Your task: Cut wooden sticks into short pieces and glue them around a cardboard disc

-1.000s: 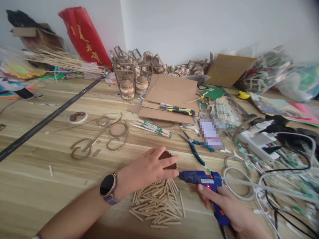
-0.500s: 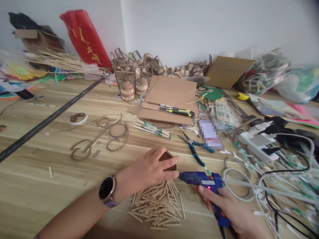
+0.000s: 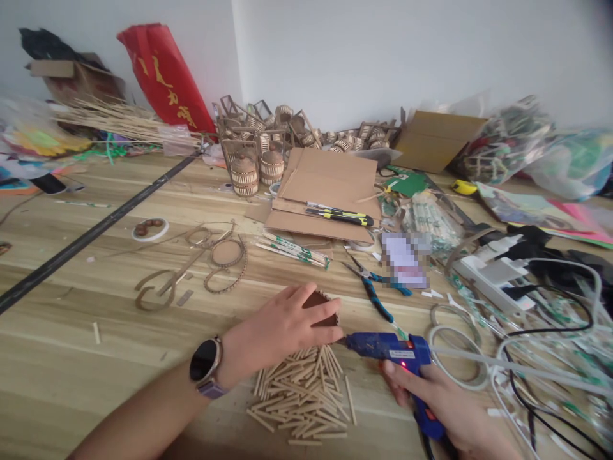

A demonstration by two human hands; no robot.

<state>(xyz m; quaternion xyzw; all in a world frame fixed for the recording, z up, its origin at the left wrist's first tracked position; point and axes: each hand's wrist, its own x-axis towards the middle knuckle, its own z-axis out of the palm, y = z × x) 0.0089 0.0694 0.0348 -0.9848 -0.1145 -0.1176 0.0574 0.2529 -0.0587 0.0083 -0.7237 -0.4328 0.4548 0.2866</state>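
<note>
My left hand (image 3: 282,326), with a watch on the wrist, is closed round a small brown cardboard piece (image 3: 324,308) with a toothed edge and holds it just above the wooden table. A blue glue gun (image 3: 397,358) sits in the grip of my right hand (image 3: 445,409); its nozzle points left and touches the cardboard piece's lower right edge beside my left thumb. A red light glows on the gun. Below both hands lies a pile of several short wooden sticks (image 3: 304,396).
Blue-handled pliers (image 3: 376,291) lie just beyond the gun. Rolls of tape (image 3: 454,351), cables and a white power strip (image 3: 493,271) crowd the right side. Flat cardboard with utility knives (image 3: 340,214), small woven baskets (image 3: 258,169) and cardboard rings (image 3: 225,255) lie farther back.
Both hands have stayed nearly still, with the gun's nozzle kept at the cardboard piece. The view has shifted down slightly.
</note>
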